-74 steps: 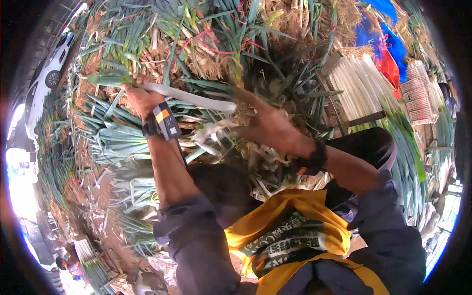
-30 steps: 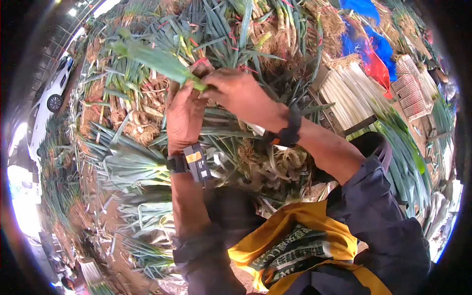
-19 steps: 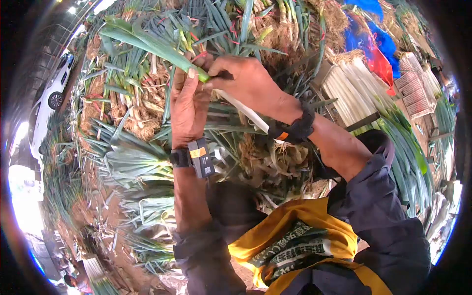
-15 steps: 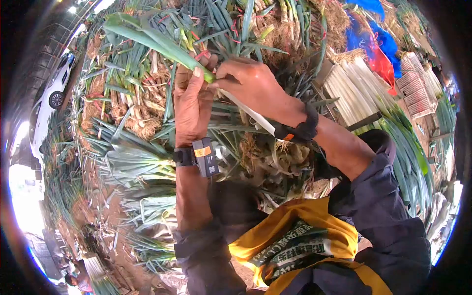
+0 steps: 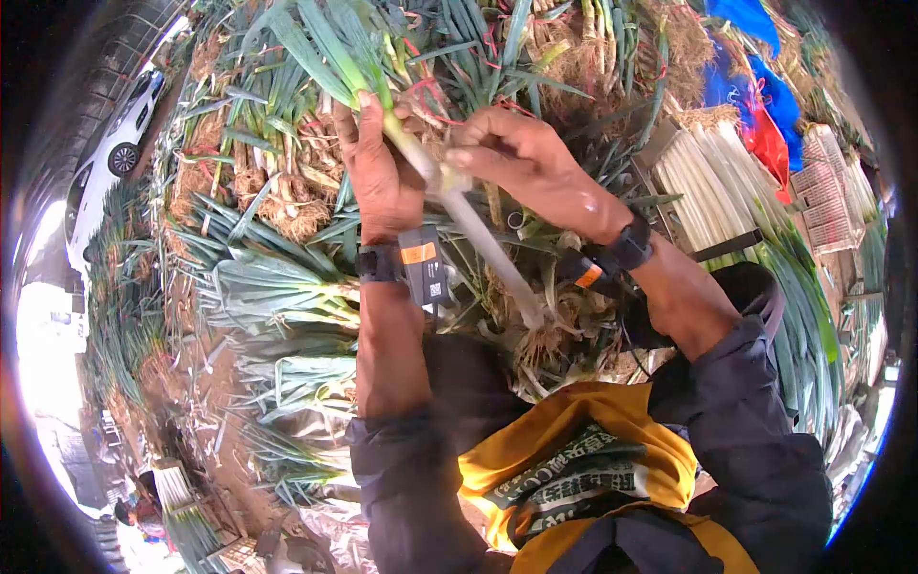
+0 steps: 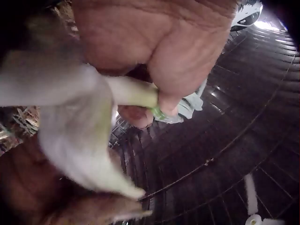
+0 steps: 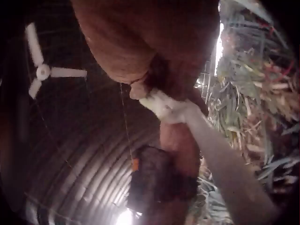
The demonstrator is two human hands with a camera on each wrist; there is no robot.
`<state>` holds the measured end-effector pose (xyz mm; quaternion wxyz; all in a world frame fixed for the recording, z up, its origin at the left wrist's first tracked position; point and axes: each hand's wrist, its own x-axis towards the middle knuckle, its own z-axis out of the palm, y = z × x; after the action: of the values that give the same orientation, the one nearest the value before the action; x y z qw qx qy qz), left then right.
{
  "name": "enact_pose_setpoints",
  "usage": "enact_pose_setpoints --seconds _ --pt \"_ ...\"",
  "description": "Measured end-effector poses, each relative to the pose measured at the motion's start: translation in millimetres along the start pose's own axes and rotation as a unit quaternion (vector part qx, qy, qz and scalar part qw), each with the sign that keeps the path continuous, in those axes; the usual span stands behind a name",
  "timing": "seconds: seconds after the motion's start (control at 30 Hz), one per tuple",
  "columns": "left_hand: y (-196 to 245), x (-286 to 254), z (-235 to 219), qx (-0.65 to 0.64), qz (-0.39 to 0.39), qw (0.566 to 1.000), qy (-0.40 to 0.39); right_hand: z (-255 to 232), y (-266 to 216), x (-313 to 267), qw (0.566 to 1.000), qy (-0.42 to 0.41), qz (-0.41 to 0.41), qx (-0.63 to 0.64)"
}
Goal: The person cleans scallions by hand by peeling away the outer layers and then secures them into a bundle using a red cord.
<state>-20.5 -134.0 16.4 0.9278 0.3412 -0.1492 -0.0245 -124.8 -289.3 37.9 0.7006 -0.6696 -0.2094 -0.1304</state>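
Held slantwise near 12 o'clock in the head view: a leek [image 5: 488,244], leaves toward 11, pale end toward 5 and blurred. Gripped in the left hand [image 5: 382,182], with fingers curled round the neck at the white-to-green change. Pinched narrowly in the right hand [image 5: 540,177], level with the upper shaft: a strip of outer skin [image 6: 86,145], folded away and drooping. At 9 o'clock, a pile of green leeks [image 5: 273,292]; at 2 o'clock, a stack of white shafts [image 5: 712,177].

Handling, by judgement: likely light, but long enough to swing — fairly stiff along the shaft, floppy in the leaves. Probably slick where bare; apt to bruise or snap under a hard bend. Best held at the neck, firm without crushing. Skin thin, likely to tear — to be pinched close to the shaft.
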Motion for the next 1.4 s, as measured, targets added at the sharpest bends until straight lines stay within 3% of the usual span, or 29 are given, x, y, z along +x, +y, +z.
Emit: enact_pose_setpoints --seconds 0.1,0.23,0.33,0.4,0.43,0.47,0.5,0.53,0.57,0.6,0.63,0.7,0.73,0.83,0.87,0.9,0.93,0.97,1.0,1.03,1.07,1.1,1.2,1.23,1.27,1.3,1.33,1.37,1.4 --pt "5 13 -21 0.009 0.028 0.999 0.036 -11 -4 -20 0.991 -0.07 0.097 0.054" --pt "19 28 -63 0.036 0.087 0.994 0.063 -26 -33 -36 0.983 -0.106 0.028 0.15" --pt "31 30 -73 0.071 0.131 0.983 0.105 -51 -48 -50 0.948 -0.078 0.035 0.307" --pt "40 22 -81 0.072 0.142 0.979 0.128 -60 -44 -48 0.982 -0.078 -0.003 0.171" --pt "42 18 -77 0.062 0.133 0.979 0.14 -57 -37 -49 0.983 -0.129 -0.006 -0.129" --pt "41 17 -71 0.05 0.12 0.981 0.145 -61 -3 -61 0.915 -0.226 -0.088 -0.322" --pt "38 15 -63 0.036 0.102 0.983 0.15 -65 38 -81 0.794 -0.311 -0.155 -0.499" --pt "37 12 -60 0.038 0.083 0.987 0.131 -61 64 -96 0.817 -0.337 -0.061 -0.464" --pt "29 25 -80 0.037 0.114 0.989 0.09 -49 64 -98 0.854 -0.322 -0.003 -0.409" --pt "28 30 -80 0.021 0.085 0.993 0.077 -37 64 -99 0.886 -0.3 0.051 -0.35" --pt "27 24 -75 0.008 0.057 0.996 0.068 -18 53 -90 0.931 -0.24 0.062 -0.269" --pt "16 10 -51 -0.003 0.058 0.997 0.056 -3 61 -61 0.96 -0.109 0.206 -0.154" --pt "8 13 -57 -0.04 0.025 0.998 0.045 -2 60 -48 0.967 -0.021 0.248 0.045" --pt "-6 -9 -24 0.031 -0.029 0.998 0.054 16 57 -14 0.874 0.177 0.201 0.405" --pt "-10 -14 -21 0.081 -0.047 0.996 0.003 17 66 -11 0.976 0.193 0.044 0.086" --pt "-14 -18 -17 0.13 -0.063 0.988 -0.05 20 73 -7 0.977 0.201 -0.052 -0.049" --pt "-15 -20 -12 0.143 -0.088 0.982 -0.088 23 80 -3 0.944 0.232 -0.142 -0.185" --pt "-11 -23 -4 0.101 -0.167 0.977 -0.089 23 76 -1 0.949 0.254 -0.137 -0.124" --pt "-16 -14 -17 0.19 -0.141 0.963 -0.129 23 71 1 0.949 0.277 -0.136 -0.062" --pt "-22 -10 -21 0.267 -0.126 0.945 -0.141 14 60 4 0.961 0.247 -0.081 0.095" --pt "-27 -6 -24 0.343 -0.111 0.92 -0.151 6 49 7 0.931 0.235 -0.023 0.277" --pt "-30 -7 -21 0.41 -0.111 0.895 -0.134 -2 36 9 0.869 0.245 0.035 0.429" --pt "-40 -8 -32 0.538 -0.058 0.819 -0.191 -87 -19 -1 0.939 0.287 -0.099 0.16" --pt "-40 -4 -39 0.549 -0.057 0.812 -0.188 -120 -39 -3 0.943 0.293 -0.14 0.067" --pt "-40 0 -46 0.56 -0.056 0.806 -0.185 -159 -62 0 0.918 0.373 -0.128 -0.05" --pt "-40 3 -53 0.57 -0.055 0.799 -0.183 -201 -109 -20 0.909 0.349 -0.118 -0.196" --pt "-44 12 -84 0.388 -0.141 0.904 -0.111 -246 -146 -29 0.837 0.352 -0.075 -0.412" --pt "-52 15 -97 0.184 -0.225 0.956 -0.036 -294 -171 -35 0.792 0.325 -0.187 -0.482" --pt "-49 6 -73 0.158 -0.238 0.958 0.016 -326 -205 -54 0.681 0.3 -0.136 -0.655"
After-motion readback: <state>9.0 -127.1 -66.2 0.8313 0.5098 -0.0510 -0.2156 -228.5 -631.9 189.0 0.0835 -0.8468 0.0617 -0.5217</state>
